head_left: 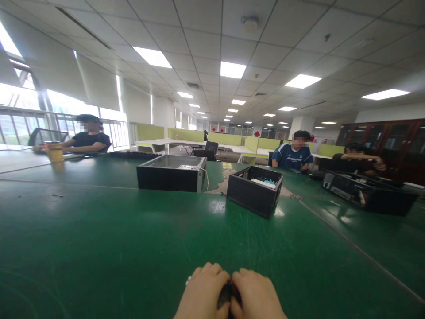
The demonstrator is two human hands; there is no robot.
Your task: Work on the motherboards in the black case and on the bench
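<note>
At the near edge of the view, my left hand [206, 292] and my right hand [254, 296] are side by side over the green table [133, 248]. Both have curled fingers, and the thumbs face each other. A small dark object [225, 294] shows between them, mostly covered by the fingers, so its kind is unclear. Some small white beads [188, 280] show at the outer side of my left hand. Farther forward, beyond my reach in this pose, stand a black computer case [254, 195] with a light-blue part inside and a wider open computer case [171, 178].
A third computer case [372, 197] lies at the right, by a person [355, 161]. Another person [294, 153] sits across the table, and one more [89, 137] at the far left near a yellow container [56, 153]. Bare brownish patches [215, 182] mark the tabletop.
</note>
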